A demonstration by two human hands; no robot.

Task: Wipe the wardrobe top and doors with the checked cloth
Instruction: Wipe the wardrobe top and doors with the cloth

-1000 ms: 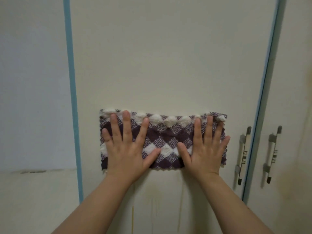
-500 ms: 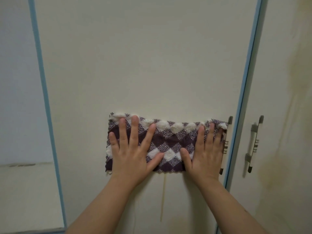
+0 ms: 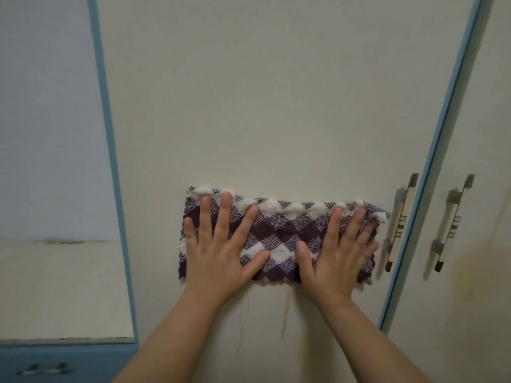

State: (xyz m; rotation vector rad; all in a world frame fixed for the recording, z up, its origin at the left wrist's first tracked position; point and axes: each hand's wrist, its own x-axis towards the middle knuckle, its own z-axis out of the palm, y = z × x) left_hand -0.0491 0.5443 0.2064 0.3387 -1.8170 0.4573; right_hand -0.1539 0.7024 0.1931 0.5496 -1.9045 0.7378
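Head view: checked cloth [image 3: 284, 230], purple and white, spread flat against the cream wardrobe door [image 3: 262, 106], lower centre of frame. Left hand [image 3: 218, 250] and right hand [image 3: 337, 252] press on it with flat palms, fingers splayed and gripping nothing. Two door handles [image 3: 399, 222] stand right of the cloth; yellowish drip streaks [image 3: 284, 316] run below it.

Your left hand [image 3: 218, 252] and right hand [image 3: 338, 255] hide much of the checked cloth [image 3: 282, 233]; at three o'clock, the door handles [image 3: 398, 225] blur.
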